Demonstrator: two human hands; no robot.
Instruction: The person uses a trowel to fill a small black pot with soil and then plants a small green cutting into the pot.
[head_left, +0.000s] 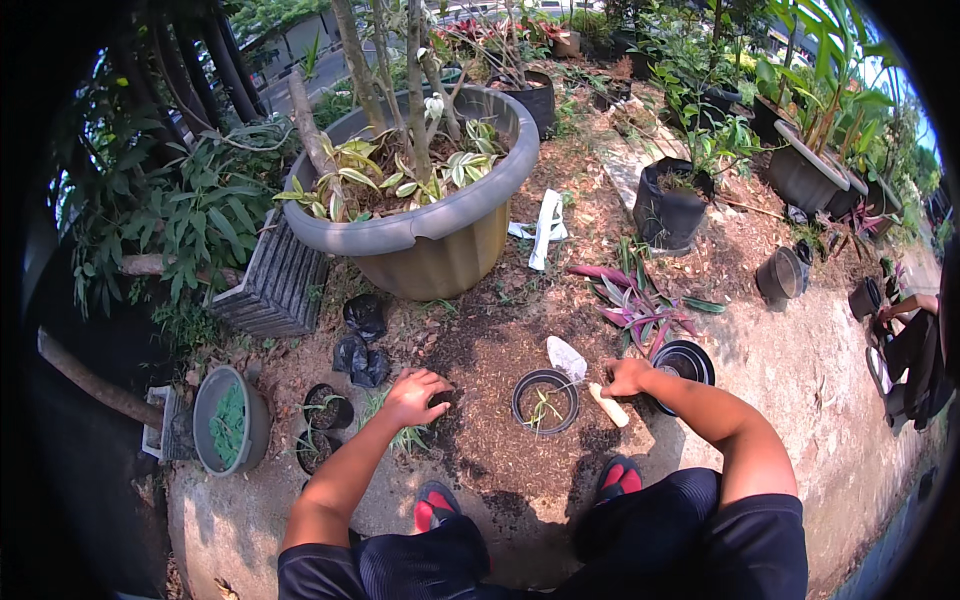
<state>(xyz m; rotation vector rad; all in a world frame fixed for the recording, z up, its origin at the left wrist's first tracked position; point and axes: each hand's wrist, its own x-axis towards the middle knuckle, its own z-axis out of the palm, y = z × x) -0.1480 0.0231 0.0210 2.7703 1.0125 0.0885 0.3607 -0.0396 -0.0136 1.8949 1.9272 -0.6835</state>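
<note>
My left hand (415, 397) hovers over dark loose soil, thumb apart from the fingers, with nothing in it. Long green-and-white leaves (409, 437) of a small plant show just below it. At the right, my right hand (628, 377) has its fingertips beside the pale handle of a hand trowel (609, 406); whether they grip it is unclear. The trowel's soil-covered blade (566, 358) points away from me. Between my hands stands a black plastic pot (516, 411) with soil and a small leafy seedling (541, 409). Nested empty black pots (703, 358) sit behind my right wrist.
Purple-leaved cuttings (637, 307) lie ahead on the ground. A large planter (431, 262) stands beyond, near black plastic bags (364, 319). At left are small potted plants (330, 407) and a grey bucket (255, 442). Another person's arm (911, 305) shows at far right.
</note>
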